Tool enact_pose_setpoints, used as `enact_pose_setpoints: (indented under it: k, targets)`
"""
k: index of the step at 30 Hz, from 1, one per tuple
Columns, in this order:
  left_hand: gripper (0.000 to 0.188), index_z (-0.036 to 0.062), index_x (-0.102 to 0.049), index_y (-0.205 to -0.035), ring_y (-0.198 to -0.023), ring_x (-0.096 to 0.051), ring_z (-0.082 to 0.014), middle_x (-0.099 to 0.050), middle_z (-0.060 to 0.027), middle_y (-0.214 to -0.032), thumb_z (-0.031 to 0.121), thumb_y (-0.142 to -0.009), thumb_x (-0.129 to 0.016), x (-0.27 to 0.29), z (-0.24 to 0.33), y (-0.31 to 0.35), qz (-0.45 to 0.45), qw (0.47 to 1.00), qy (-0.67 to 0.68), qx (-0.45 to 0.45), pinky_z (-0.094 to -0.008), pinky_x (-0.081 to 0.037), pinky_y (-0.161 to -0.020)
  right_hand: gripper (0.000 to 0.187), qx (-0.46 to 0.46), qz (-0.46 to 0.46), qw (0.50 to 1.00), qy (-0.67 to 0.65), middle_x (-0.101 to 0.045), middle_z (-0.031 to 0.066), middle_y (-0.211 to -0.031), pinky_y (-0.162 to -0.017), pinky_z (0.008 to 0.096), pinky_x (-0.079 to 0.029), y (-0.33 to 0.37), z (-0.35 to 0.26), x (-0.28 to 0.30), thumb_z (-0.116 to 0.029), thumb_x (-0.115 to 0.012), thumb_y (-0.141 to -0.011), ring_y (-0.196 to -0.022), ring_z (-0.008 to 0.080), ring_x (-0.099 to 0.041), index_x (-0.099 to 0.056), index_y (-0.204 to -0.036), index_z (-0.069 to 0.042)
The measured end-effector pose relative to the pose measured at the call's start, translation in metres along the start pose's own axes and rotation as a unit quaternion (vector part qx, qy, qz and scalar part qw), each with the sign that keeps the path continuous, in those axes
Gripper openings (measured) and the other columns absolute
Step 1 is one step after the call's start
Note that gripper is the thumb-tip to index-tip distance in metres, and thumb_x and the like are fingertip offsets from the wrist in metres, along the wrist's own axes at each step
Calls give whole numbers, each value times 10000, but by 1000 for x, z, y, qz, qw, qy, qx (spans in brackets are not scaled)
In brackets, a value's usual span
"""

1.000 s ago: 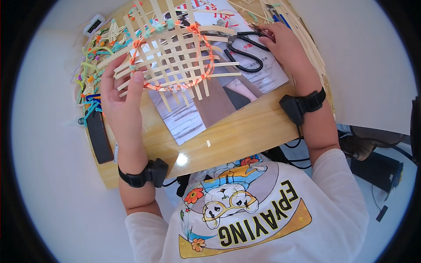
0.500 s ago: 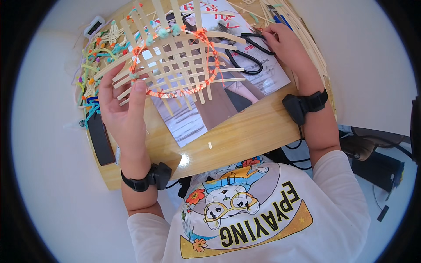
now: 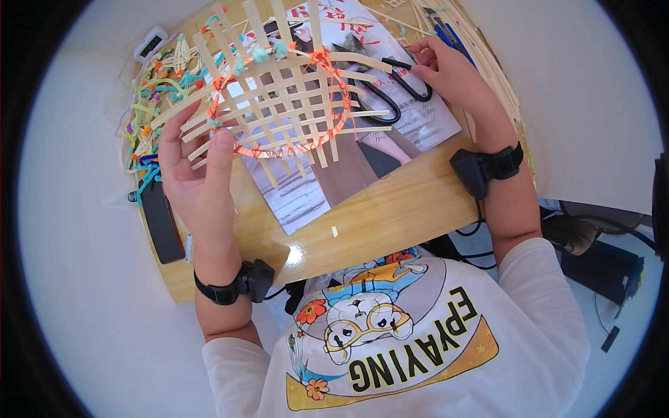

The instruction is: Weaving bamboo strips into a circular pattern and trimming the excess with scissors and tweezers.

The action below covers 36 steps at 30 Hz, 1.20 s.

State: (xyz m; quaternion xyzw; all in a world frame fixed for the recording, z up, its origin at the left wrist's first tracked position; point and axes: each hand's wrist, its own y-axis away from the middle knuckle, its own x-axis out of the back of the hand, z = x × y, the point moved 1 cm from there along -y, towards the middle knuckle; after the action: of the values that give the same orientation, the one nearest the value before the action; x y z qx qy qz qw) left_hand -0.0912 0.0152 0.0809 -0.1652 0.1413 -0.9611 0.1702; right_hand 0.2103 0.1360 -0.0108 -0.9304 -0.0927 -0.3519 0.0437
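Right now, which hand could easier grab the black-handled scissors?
Probably the right hand: it's closer to the black-handled scissors, while the left hand holds the orange-rimmed lattice of pale strips.

left grip (image 3: 200,167) holds woven lattice (image 3: 280,103)

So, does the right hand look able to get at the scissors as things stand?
Likely yes: the right hand is close beside the scissors, with nothing visible between them, though the weave hides their far end.

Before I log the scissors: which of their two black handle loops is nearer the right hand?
The right loop, just beside the right hand; the left loop sits farther off, partly covered by strip ends of the woven piece.
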Motion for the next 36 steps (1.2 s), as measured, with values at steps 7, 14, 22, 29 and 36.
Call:
enact_pose_setpoints:
  k: [7,14,22,29,36]
  targets:
    - [429,-6,-456,-1253,-950,-608,-162,-617,-129,-1038,114,-865,-593,4,-9,-7,-7,998,49,47,-260,-487,-797,348,-11,-49,999,20,-629,76,-847,-694,272,-458,-1,4,8,-100,-611,-850,-760,144,-563,-542,-1172,13]
    - [417,1,-484,-1230,-902,-627,-160,-649,-147,-974,127,-855,-617,4,-14,-14,-34,989,103,97,-257,-506,-745,321,29,95,993,-69,-654,106,-832,-680,281,-466,-3,2,10,-184,-585,-870,-734,162,-599,-563,-1120,17]
    - [420,23,-503,-1208,-905,-625,-159,-638,-135,-992,108,-827,-658,-10,-11,0,-60,994,12,94,-256,-520,-740,222,67,-31,926,-369,-550,-24,-736,-643,209,-415,38,-74,4,-174,-557,-921,-650,77,-489,-627,-1054,-11]
    - [428,7,-501,-1199,-904,-619,-159,-621,-124,-1006,88,-813,-667,-20,-8,8,-81,993,27,76,-252,-526,-735,181,126,1,907,-401,-661,9,-886,-620,183,-424,50,-89,-11,-108,-614,-873,-729,57,-570,-666,-1022,-19]
    - [495,1,-466,-1241,-891,-615,-153,-629,-115,-1016,131,-811,-675,-16,-14,7,-65,994,-3,90,-271,-511,-790,183,72,-33,931,-357,-604,-28,-736,-502,172,-315,50,-88,-12,-107,-602,-876,-577,1,-423,-684,-1023,-35]
